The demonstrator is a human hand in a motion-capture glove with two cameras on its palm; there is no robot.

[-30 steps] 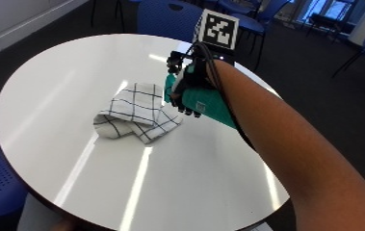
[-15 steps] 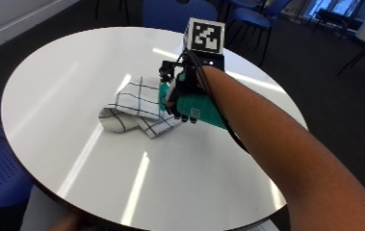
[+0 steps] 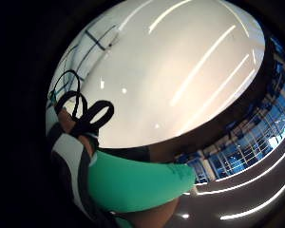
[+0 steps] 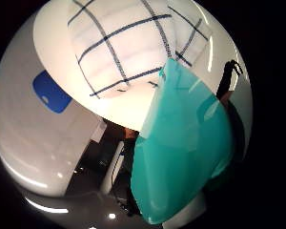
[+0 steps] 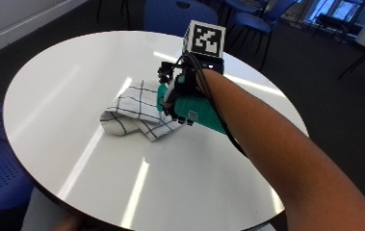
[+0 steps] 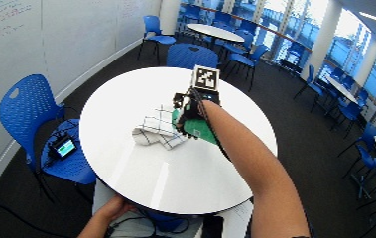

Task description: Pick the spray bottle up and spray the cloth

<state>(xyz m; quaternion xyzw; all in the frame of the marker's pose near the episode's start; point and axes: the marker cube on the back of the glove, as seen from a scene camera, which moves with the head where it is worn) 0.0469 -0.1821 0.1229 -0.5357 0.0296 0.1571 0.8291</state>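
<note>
My gloved right hand (image 5: 179, 96) grips a green spray bottle (image 5: 199, 114) and holds it just over the right edge of the cloth. The cloth (image 5: 135, 113), white with dark check lines, lies crumpled near the middle of the round white table (image 5: 67, 82). In the thumb side palm view the green bottle (image 4: 181, 143) fills much of the picture, with the checked cloth (image 4: 124, 47) right beyond it. The little finger side view shows the bottle's green body (image 3: 133, 183) against the palm, above the white table (image 3: 180, 71). The nozzle is hidden behind my fingers.
Blue chairs stand round the table, one at the left (image 6: 26, 109) and one at the far side (image 6: 189, 54). A bare hand (image 6: 111, 210) rests at the table's near edge. The tabletop carries only the cloth.
The outside picture has shifted as a whole, so its camera moved. My hand keeps its hold on the green bottle beside the cloth, and the cloth lies as before.
</note>
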